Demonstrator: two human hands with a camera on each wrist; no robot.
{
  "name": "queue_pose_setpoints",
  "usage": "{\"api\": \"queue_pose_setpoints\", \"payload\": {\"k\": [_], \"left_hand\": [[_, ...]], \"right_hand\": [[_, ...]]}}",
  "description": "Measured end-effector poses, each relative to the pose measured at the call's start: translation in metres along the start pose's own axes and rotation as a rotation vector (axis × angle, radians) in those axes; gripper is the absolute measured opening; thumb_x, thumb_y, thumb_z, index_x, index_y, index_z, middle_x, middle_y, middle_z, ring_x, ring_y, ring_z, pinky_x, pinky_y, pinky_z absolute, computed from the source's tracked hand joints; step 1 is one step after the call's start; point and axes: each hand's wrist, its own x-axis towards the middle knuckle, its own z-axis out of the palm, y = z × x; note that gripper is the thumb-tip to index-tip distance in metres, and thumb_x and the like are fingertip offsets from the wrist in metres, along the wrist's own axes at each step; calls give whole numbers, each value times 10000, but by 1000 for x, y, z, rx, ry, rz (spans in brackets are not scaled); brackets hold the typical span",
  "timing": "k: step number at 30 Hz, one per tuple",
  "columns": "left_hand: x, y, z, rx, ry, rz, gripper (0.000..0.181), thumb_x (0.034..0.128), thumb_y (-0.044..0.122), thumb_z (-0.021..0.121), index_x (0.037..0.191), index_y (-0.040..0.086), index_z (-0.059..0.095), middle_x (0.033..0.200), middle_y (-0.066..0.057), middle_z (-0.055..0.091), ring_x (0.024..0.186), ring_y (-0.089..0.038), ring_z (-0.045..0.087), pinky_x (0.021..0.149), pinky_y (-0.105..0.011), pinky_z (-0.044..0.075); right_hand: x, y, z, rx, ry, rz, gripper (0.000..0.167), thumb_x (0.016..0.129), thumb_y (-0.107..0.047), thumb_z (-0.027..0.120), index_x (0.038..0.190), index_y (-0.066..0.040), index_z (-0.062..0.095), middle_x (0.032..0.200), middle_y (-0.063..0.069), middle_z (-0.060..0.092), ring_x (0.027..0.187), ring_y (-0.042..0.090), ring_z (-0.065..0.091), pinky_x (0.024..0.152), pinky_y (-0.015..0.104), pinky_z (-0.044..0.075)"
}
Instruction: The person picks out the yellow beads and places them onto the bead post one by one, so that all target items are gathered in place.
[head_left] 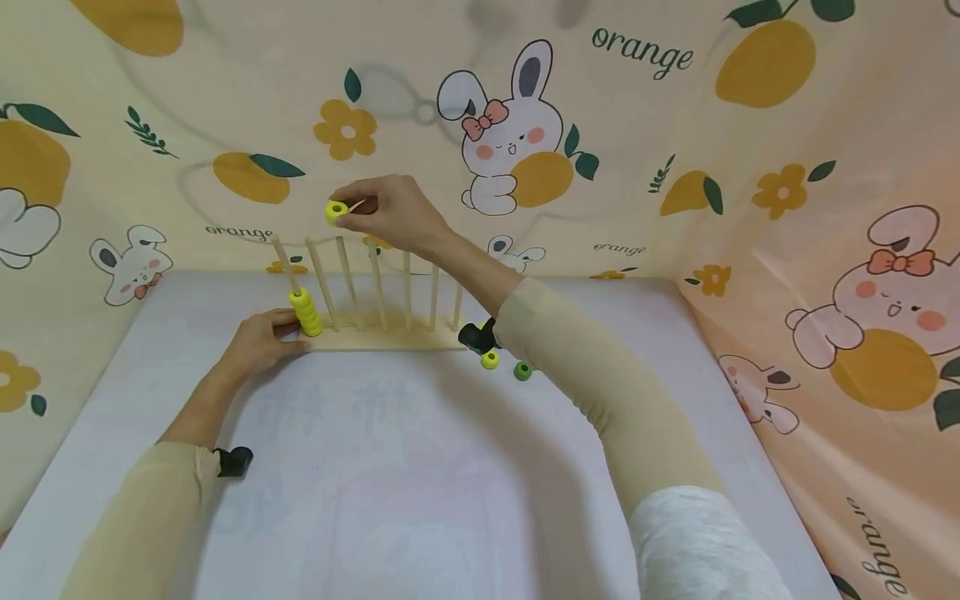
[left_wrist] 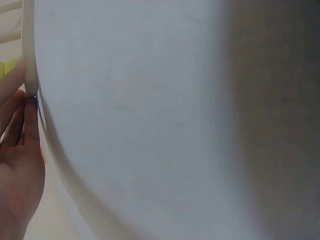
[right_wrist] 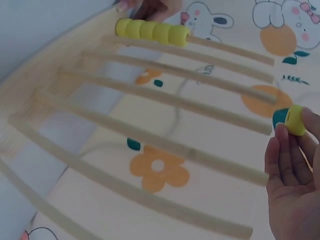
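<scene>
A cloth [head_left: 637, 142] printed with rabbits and oranges hangs across the back, and a pale surface [head_left: 420, 492] spreads in front of it. On that surface, near the cloth, stands a wooden rack [head_left: 382, 340] with seven upright rods.

The person's left hand [head_left: 257, 343] grips the rack's left end between thumb and fingers. That brace seems worth having: a firm hold down there ought to stop the base sliding or tipping under a push from above.

The right hand [head_left: 397, 212] is raised, thumb and fingertips narrowed on a single yellow bead [head_left: 337, 212] above the rod tips, not on any rod. Its forearm crosses in front of the right-hand rods, so I'd judge a high elbow safest.

The leftmost rod [head_left: 282, 260] carries a stack of yellow beads [head_left: 306, 313] at its foot, five by my count. To seat a bead neatly, I'd pinch only its sides, leave the hole uncovered, square it to the tip, and let go once the wood is through.

Smallest from here are a loose yellow bead [head_left: 490, 360] and a green bead [head_left: 522, 371], near the rack's right end.
</scene>
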Motion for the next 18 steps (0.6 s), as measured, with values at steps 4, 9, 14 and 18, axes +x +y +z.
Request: {"api": "queue_pose_setpoints", "payload": {"k": [4,9,14,18], "left_hand": [[-1,-1,-1,4,12,15,636,860,165,789,1377,-82,515,1463,-289,444,1370,-479,372,1133,-593,298],[-2,-1,-2,-2,22,39,628,847,153,801,1357,-93,531,1458,-294,447,1370,-489,365,1129,-604,294],[-1,0,-2,-43,14,46,639,849,142,799,1371,-93,515,1462,-295,442,1368,-484,372,1134,-593,294],[0,0,0,-83,10,29,652,849,131,798,1385,-92,501,1454,-296,452,1354,-471,407,1132,-579,312]], "right_hand": [[6,-4,7,-9,-25,0,353,916,-212,732,1247,-96,695,1097,-30,723,908,17,665,760,184,551],[13,-9,16,-23,-55,-20,347,921,-211,724,1248,-101,695,1113,-35,722,924,5,664,814,146,526],[18,-14,23,-22,-77,-18,353,920,-209,724,1255,-103,690,1110,-40,720,922,2,661,825,132,516],[24,-19,29,-33,-112,-9,370,926,-208,719,1273,-91,673,1119,-26,715,937,7,657,826,126,513]]}}
